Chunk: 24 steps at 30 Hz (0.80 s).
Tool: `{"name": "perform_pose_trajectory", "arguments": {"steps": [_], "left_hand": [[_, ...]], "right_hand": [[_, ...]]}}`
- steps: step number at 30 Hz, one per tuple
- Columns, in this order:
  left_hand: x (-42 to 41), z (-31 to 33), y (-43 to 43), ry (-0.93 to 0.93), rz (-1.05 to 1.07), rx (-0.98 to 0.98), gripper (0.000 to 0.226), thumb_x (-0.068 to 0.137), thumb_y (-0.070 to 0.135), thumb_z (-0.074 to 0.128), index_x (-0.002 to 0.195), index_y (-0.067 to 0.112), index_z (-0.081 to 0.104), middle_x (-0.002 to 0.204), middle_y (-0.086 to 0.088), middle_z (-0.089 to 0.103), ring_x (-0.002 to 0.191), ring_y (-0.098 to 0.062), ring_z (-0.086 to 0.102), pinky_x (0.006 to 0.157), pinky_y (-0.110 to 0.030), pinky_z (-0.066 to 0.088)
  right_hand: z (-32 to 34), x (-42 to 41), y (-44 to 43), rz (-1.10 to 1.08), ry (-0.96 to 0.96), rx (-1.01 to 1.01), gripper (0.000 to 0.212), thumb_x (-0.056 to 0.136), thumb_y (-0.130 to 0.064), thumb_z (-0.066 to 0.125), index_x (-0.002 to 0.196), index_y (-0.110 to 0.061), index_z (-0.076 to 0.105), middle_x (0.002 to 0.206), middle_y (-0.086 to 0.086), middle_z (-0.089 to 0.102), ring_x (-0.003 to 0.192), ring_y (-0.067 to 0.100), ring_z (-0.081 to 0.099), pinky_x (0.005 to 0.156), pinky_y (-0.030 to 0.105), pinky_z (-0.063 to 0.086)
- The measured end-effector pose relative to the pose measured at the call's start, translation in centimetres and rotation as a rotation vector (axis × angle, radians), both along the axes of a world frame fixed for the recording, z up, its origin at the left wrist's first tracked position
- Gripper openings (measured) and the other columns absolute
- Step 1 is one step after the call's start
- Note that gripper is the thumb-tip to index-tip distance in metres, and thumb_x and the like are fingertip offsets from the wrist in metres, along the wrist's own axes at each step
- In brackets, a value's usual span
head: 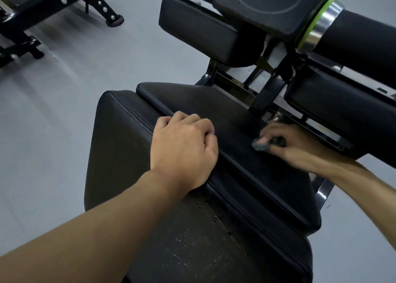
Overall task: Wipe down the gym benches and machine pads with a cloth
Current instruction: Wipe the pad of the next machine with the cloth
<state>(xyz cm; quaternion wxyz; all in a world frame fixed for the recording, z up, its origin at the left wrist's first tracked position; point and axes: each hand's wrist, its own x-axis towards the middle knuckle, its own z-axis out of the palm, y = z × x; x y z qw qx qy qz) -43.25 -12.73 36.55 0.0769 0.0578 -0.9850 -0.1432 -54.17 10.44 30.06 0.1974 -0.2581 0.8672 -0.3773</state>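
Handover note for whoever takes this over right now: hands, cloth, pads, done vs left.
Left hand: fingers curled, holds nothing, braced on the seat pad near its seam.
Right hand: grips the dark cloth against the seat pad's far right edge; blurred.
Done: cannot tell which areas are wiped; no wet trace shows.
Left, probably: rest of the seat pad, the speckled near pad, the upper left pad, the right side pad, the roller.

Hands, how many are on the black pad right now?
2. The left hand rests curled on the pad; the right hand presses the cloth onto it farther right.
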Motion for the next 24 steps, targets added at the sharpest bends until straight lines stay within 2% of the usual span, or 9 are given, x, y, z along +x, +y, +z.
{"name": "perform_pose_trajectory", "arguments": {"steps": [1, 4, 7, 9, 11, 14, 18, 21, 24], "left_hand": [[0.0, 0.0, 0.0, 0.000, 0.003, 0.000, 0.047, 0.087, 0.036, 0.023, 0.085, 0.031, 0.069, 0.086, 0.016, 0.066, 0.094, -0.010, 0.053, 0.092, -0.027, 0.027], [0.0, 0.0, 0.0, -0.002, -0.004, 0.003, 0.047, 0.087, 0.036, 0.023, 0.085, 0.031, 0.069, 0.087, 0.016, 0.066, 0.094, -0.010, 0.052, 0.090, -0.026, 0.025], [0.1, 0.1, 0.0, -0.003, -0.008, 0.002, 0.047, 0.088, 0.036, 0.023, 0.086, 0.031, 0.069, 0.088, 0.016, 0.066, 0.095, -0.010, 0.053, 0.091, -0.026, 0.025], [0.1, 0.2, -0.1, -0.003, -0.011, 0.009, 0.047, 0.088, 0.036, 0.023, 0.086, 0.031, 0.070, 0.088, 0.016, 0.066, 0.095, -0.010, 0.053, 0.091, -0.027, 0.026], [0.1, 0.0, -0.1, 0.004, -0.008, 0.011, 0.046, 0.088, 0.036, 0.025, 0.085, 0.031, 0.070, 0.087, 0.016, 0.067, 0.095, -0.010, 0.053, 0.090, -0.026, 0.026], [0.0, -0.1, -0.1, 0.008, -0.005, 0.006, 0.045, 0.088, 0.035, 0.026, 0.084, 0.031, 0.070, 0.087, 0.016, 0.067, 0.094, -0.010, 0.054, 0.089, -0.026, 0.027], [0.1, 0.1, 0.0, 0.003, -0.009, 0.014, 0.046, 0.088, 0.035, 0.026, 0.085, 0.030, 0.071, 0.088, 0.016, 0.067, 0.095, -0.010, 0.054, 0.091, -0.028, 0.030], [0.1, 0.1, -0.1, 0.005, -0.007, 0.020, 0.046, 0.088, 0.035, 0.026, 0.085, 0.030, 0.071, 0.089, 0.016, 0.068, 0.095, -0.010, 0.055, 0.091, -0.028, 0.030], [0.1, 0.0, -0.2, 0.009, -0.002, 0.025, 0.045, 0.088, 0.034, 0.026, 0.084, 0.030, 0.072, 0.088, 0.016, 0.068, 0.094, -0.010, 0.055, 0.090, -0.029, 0.031]], "right_hand": [[0.2, 0.2, 0.4, 0.014, -0.016, -0.006, 0.036, 0.081, 0.005, 0.072, 0.074, -0.030, 0.065, 0.095, -0.007, 0.063, 0.092, 0.013, 0.061, 0.083, 0.028, 0.044], [-1.0, -1.0, -1.6, -0.018, 0.039, -0.055, 0.044, 0.083, 0.010, 0.067, 0.073, -0.033, 0.062, 0.092, -0.008, 0.060, 0.089, 0.010, 0.059, 0.080, 0.018, 0.044], [-1.5, -2.3, -3.9, -0.110, 0.081, -0.026, 0.040, 0.085, 0.012, 0.059, 0.078, -0.026, 0.064, 0.097, -0.003, 0.061, 0.093, 0.013, 0.058, 0.081, 0.023, 0.047], [-1.1, -1.8, -2.5, -0.070, 0.036, 0.006, 0.036, 0.083, 0.014, 0.061, 0.080, -0.022, 0.065, 0.096, -0.003, 0.061, 0.090, 0.009, 0.058, 0.080, 0.023, 0.046], [-0.2, -0.6, -0.2, -0.012, -0.011, 0.010, 0.035, 0.080, 0.015, 0.065, 0.079, -0.020, 0.068, 0.096, -0.001, 0.063, 0.091, 0.012, 0.060, 0.080, 0.019, 0.044], [-1.0, -1.0, -0.2, -0.027, 0.046, 0.010, 0.034, 0.080, 0.015, 0.065, 0.079, -0.018, 0.069, 0.093, -0.006, 0.062, 0.091, 0.010, 0.061, 0.078, 0.012, 0.043], [-2.8, -3.5, -3.8, -0.154, 0.095, 0.002, 0.024, 0.084, 0.013, 0.062, 0.088, -0.008, 0.071, 0.098, 0.002, 0.062, 0.096, 0.020, 0.061, 0.081, 0.024, 0.048], [-2.0, -2.6, -1.2, -0.062, 0.086, 0.047, 0.021, 0.081, 0.015, 0.066, 0.090, -0.003, 0.071, 0.098, 0.006, 0.064, 0.094, 0.022, 0.061, 0.075, 0.005, 0.041], [-1.6, -1.5, 0.4, -0.081, 0.075, 0.044, 0.021, 0.080, 0.016, 0.067, 0.090, -0.002, 0.072, 0.100, 0.008, 0.065, 0.092, 0.019, 0.060, 0.074, -0.001, 0.038]]}}
